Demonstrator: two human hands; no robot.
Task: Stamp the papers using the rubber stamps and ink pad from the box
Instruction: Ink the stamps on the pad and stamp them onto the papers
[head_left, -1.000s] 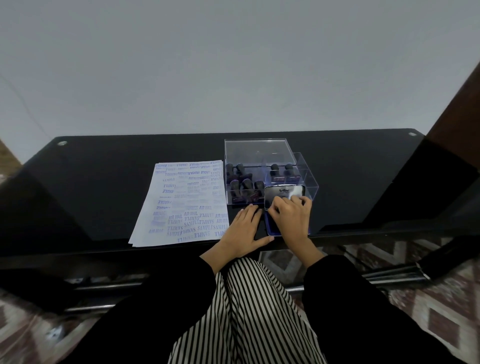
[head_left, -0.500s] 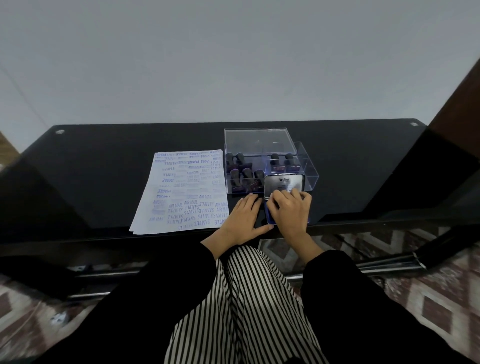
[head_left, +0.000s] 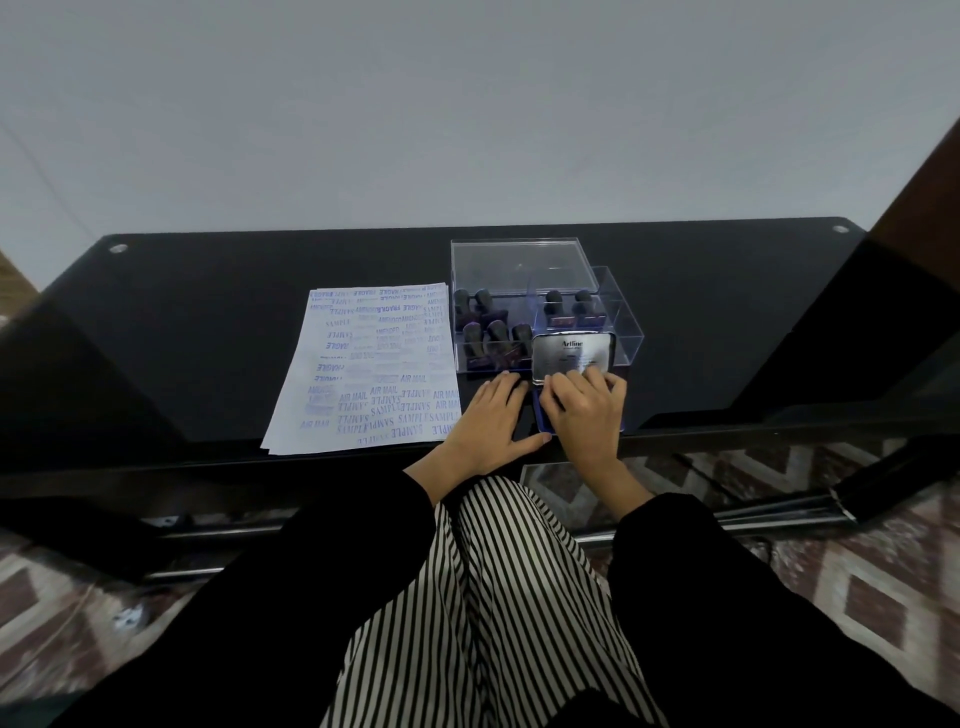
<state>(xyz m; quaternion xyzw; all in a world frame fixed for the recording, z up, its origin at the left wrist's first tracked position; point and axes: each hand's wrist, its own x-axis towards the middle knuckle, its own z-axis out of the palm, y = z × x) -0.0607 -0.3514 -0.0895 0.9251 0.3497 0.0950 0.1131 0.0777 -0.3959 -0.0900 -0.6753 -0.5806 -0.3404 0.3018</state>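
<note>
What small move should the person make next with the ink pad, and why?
Probably lift the silver lid clear of the blue base. The right hand curls its fingers over the lid's near edge, no ink surface shows, and the stamps all stand in the box, so inking cannot start. The left hand lies flat beside it.

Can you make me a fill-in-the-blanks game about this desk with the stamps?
The papers lie to the ___ of the clear box.
The left hand rests flat on the ___ table.
The right hand touches the ink pad's silver ___.
That silver part reads ___.
Missing words: left; black; lid; Artline.
</note>
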